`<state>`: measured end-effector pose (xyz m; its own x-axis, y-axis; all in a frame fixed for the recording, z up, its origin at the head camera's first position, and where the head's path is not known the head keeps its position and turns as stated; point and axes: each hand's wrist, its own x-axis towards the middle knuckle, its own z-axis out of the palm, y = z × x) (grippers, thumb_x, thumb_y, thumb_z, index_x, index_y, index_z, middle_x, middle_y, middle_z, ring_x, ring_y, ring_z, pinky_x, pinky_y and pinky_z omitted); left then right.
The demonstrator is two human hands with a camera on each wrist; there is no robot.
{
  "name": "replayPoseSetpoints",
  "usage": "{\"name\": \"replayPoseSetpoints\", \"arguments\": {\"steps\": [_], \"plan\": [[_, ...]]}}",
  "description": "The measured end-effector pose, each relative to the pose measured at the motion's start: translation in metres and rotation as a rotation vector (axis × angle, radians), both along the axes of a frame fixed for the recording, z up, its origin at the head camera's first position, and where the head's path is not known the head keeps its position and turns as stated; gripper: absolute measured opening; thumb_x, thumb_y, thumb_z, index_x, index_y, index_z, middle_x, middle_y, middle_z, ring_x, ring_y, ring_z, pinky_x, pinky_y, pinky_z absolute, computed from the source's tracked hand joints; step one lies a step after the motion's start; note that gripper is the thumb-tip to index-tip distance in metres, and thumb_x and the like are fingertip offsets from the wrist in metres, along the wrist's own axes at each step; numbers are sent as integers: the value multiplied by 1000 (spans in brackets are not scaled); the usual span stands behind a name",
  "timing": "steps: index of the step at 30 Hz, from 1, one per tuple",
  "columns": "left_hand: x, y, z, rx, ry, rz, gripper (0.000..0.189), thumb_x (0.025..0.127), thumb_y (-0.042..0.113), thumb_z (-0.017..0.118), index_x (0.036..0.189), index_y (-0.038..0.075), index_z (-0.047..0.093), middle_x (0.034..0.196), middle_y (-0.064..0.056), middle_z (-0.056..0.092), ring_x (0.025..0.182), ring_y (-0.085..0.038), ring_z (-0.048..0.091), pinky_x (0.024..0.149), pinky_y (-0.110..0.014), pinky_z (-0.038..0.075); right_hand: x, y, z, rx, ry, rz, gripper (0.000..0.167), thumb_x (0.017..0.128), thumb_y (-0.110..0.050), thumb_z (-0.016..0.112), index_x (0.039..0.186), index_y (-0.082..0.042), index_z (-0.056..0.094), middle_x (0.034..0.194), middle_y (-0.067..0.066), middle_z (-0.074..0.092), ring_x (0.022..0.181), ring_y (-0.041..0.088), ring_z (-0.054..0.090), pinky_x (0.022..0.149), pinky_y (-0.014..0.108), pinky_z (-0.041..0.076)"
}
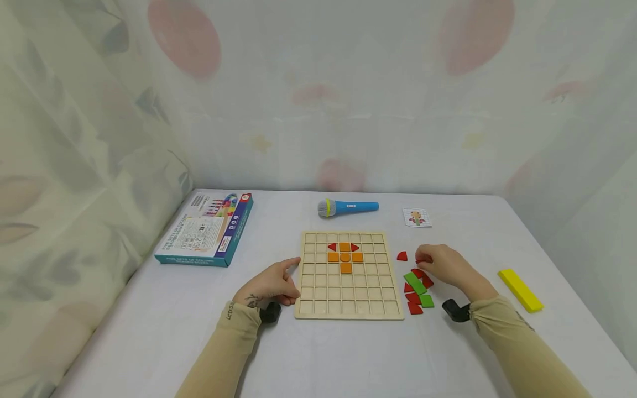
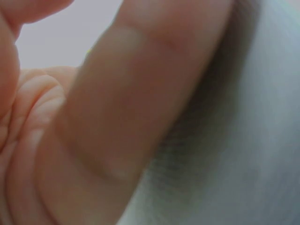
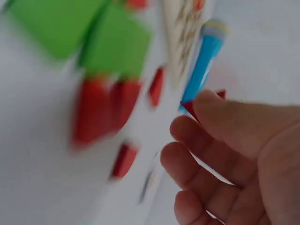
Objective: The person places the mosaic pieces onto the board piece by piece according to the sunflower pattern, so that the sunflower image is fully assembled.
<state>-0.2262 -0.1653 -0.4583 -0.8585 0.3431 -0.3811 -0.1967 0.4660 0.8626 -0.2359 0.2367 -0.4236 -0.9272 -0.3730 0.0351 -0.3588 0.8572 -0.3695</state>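
In the head view, a wooden grid board (image 1: 348, 313) lies at mid-table. Orange square tiles (image 1: 345, 268) form a cross around an orange round tile (image 1: 345, 257), with two red pieces (image 1: 332, 247) flanking its top square. My left hand (image 1: 271, 283) rests at the board's left edge, index finger stretched out against it; its wrist view shows mostly a blurred finger (image 2: 108, 103). My right hand (image 1: 445, 265) pinches a small red tile (image 3: 189, 108) between thumb and fingertips, largely covered by the thumb. Below that hand lie loose red tiles (image 1: 414, 309) and green tiles (image 1: 427, 301).
One red quarter-round tile (image 1: 402, 256) lies apart, right of the board. Behind the board is a blue toy microphone (image 1: 355, 207), with a small picture card (image 1: 417, 217) to its right. A flat game box (image 1: 204, 229) sits back left; a yellow bar (image 1: 520, 290) lies far right.
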Motion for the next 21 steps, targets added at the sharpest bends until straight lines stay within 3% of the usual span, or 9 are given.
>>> {"name": "replayPoseSetpoints", "arguments": {"steps": [4, 10, 21], "plan": [[0, 0, 0, -2, 1, 1, 93, 68, -7, 69, 147, 9, 22, 68, -11, 61, 51, -13, 58, 51, -27, 54, -3, -25, 5, -114, -22, -14, 10, 84, -10, 65, 94, -7, 65, 85, 3, 66, 73, 15, 55, 68, 32, 52], [1, 0, 1, 9, -7, 3, 93, 68, -7, 69, 147, 9, 22, 69, -10, 61, 51, -12, 58, 51, -27, 54, -8, -68, 2, -237, -71, 6, 11, 85, -11, 64, 94, -6, 68, 91, 4, 67, 80, 17, 58, 72, 33, 51], [1, 1, 2, 25, -13, 0, 93, 68, -7, 68, 147, 8, 21, 68, -10, 61, 50, -12, 58, 50, -27, 53, -17, -110, -19, -300, -193, -112, 6, 82, -6, 65, 87, -5, 68, 84, 3, 63, 77, 17, 53, 72, 31, 49]]}}
